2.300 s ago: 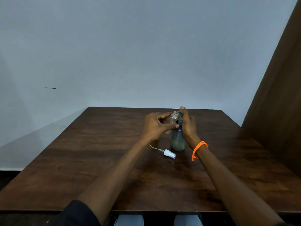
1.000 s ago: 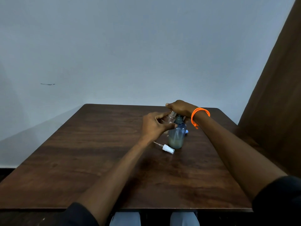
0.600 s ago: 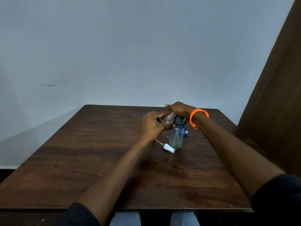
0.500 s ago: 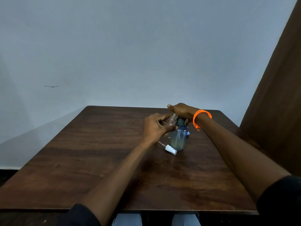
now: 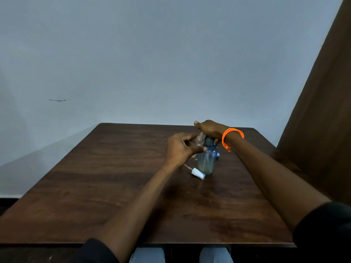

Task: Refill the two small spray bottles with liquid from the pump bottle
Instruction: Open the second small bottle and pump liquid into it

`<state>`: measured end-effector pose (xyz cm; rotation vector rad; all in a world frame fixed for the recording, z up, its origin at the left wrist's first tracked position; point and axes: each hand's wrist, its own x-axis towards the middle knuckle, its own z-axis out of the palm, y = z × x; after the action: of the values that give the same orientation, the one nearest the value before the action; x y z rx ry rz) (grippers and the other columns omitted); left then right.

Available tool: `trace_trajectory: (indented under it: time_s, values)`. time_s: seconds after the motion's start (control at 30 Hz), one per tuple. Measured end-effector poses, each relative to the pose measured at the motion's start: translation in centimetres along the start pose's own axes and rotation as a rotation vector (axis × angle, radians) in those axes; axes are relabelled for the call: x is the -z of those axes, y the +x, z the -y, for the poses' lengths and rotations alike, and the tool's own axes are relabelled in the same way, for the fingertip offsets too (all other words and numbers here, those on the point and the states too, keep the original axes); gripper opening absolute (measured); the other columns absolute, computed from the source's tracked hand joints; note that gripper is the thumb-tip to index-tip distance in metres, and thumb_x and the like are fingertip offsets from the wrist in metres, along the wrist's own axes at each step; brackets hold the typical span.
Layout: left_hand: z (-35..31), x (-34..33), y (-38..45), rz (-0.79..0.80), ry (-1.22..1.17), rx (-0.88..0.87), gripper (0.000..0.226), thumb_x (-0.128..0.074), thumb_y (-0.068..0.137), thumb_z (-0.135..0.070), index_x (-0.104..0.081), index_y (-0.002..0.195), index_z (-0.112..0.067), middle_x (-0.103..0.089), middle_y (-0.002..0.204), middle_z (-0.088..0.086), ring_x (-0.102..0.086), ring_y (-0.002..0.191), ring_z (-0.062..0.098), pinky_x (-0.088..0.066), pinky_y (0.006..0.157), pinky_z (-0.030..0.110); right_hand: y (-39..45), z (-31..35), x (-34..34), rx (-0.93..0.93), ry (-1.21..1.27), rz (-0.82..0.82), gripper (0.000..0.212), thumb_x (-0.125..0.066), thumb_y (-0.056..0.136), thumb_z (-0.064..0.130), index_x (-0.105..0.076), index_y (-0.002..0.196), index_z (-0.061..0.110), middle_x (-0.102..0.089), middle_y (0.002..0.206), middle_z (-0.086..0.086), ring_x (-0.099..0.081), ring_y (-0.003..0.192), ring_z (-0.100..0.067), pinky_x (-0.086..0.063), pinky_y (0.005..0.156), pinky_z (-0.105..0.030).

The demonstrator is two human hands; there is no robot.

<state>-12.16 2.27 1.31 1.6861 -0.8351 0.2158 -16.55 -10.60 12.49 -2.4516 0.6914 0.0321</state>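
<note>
Right hand [image 5: 208, 128] curled over the top of the upright pump bottle [image 5: 207, 158].
Left hand [image 5: 180, 147] grips the small spray bottle [image 5: 198, 140], tilted, mouth toward the pump; a white spray cap [image 5: 198, 173] lies below.

A dark wooden table [image 5: 114, 186] stands against a pale wall [image 5: 152, 54].

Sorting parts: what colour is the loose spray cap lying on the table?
White spray cap, with a thin tube; head view shows it.
</note>
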Motion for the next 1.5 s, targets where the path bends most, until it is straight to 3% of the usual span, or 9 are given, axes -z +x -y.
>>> trace_trajectory:
  time_s: [0.17,0.3,0.47,0.63,0.77,0.9,1.1,1.23,1.5]
  values:
    - [-0.2,0.0,-0.4,-0.008,-0.033,-0.009,0.054,-0.101,0.068,-0.028,-0.084,0.12,-0.024,-0.08,0.09,-0.011,-0.066,0.072,-0.004,-0.049,0.068,0.014,4.4,-2.7,-0.1,-0.086,-0.034,0.05,0.052,-0.07,0.092,0.056,-0.065,0.097,0.004,-0.068,0.093,-0.023,-0.064,0.076,-0.034,-0.044,0.077,-0.036]
    - [0.0,0.2,-0.3,-0.004,-0.039,0.002,0.049,-0.101,0.068,-0.027,-0.085,0.114,-0.023,-0.079,0.085,-0.01,-0.066,0.071,-0.003,-0.05,0.067,0.017,0.7,0.1,-0.3,0.03,0.01,0.008,0.053,-0.031,0.112,0.05,-0.06,0.106,0.006,-0.065,0.095,-0.011,-0.055,0.074,-0.019,-0.041,0.08,-0.035]
    - [-0.3,0.0,-0.2,-0.01,-0.042,0.007,0.053,-0.101,0.068,-0.028,-0.084,0.117,-0.023,-0.082,0.093,-0.008,-0.068,0.074,-0.004,-0.052,0.069,0.017,1.3,-1.5,0.7,-0.022,0.03,-0.023,0.048,-0.035,0.113,0.034,-0.059,0.132,-0.003,-0.056,0.081,-0.01,-0.051,0.067,-0.021,-0.041,0.061,-0.033]
    - [-0.3,0.3,-0.2,0.005,-0.019,0.014,0.053,-0.102,0.068,-0.025,-0.084,0.117,-0.021,-0.077,0.087,-0.014,-0.066,0.073,-0.008,-0.049,0.068,0.013,1.0,0.1,-0.4,0.061,-0.013,0.03,0.052,-0.032,0.112,0.049,-0.061,0.113,0.005,-0.068,0.104,-0.013,-0.059,0.077,-0.023,-0.043,0.068,-0.033]
    - [-0.7,0.2,-0.1,0.003,-0.021,-0.008,0.05,-0.101,0.068,-0.025,-0.085,0.116,-0.023,-0.08,0.087,-0.009,-0.067,0.072,-0.006,-0.052,0.067,0.017,-1.0,-2.0,1.5,-0.071,0.061,-0.063,0.038,-0.039,0.112,0.01,-0.05,0.143,-0.008,-0.059,0.14,-0.019,-0.053,0.077,-0.027,-0.043,0.061,-0.025]
    - [-0.5,0.3,0.2,-0.002,-0.03,-0.011,0.049,-0.102,0.068,-0.025,-0.085,0.114,-0.023,-0.08,0.085,0.0,-0.063,0.068,-0.002,-0.048,0.062,0.018,1.5,-0.6,0.0,0.023,0.079,0.034,0.054,-0.034,0.11,0.052,-0.062,0.112,0.005,-0.067,0.096,-0.012,-0.06,0.077,-0.027,-0.049,0.067,-0.035]
    - [-0.2,-0.1,0.0,-0.018,-0.022,0.018,0.054,-0.102,0.068,-0.028,-0.084,0.118,-0.023,-0.081,0.089,-0.001,-0.065,0.071,-0.001,-0.05,0.065,0.015,1.1,-0.7,0.0,0.034,0.082,0.025,0.049,-0.039,0.109,0.052,-0.061,0.102,0.008,-0.064,0.089,-0.008,-0.06,0.08,-0.027,-0.048,0.072,-0.038]
    - [-0.4,0.2,-0.5,-0.018,-0.06,0.049,0.049,-0.101,0.068,-0.027,-0.086,0.114,-0.023,-0.08,0.082,-0.011,-0.067,0.068,-0.001,-0.056,0.065,0.026,1.0,-0.8,0.8,0.031,0.194,0.049,0.067,-0.035,0.106,0.061,-0.064,0.07,0.012,-0.065,0.077,-0.01,-0.056,0.068,-0.026,-0.045,0.065,-0.032]
    - [-0.4,0.9,-0.6,-0.041,-0.083,0.034,0.053,-0.102,0.068,-0.027,-0.084,0.117,-0.023,-0.081,0.09,-0.011,-0.076,0.081,0.008,-0.062,0.073,0.031,1.5,-3.0,0.1,0.006,0.518,0.094,0.056,-0.049,0.104,0.055,-0.067,0.072,0.012,-0.074,0.076,-0.01,-0.065,0.068,-0.025,-0.048,0.077,-0.039]
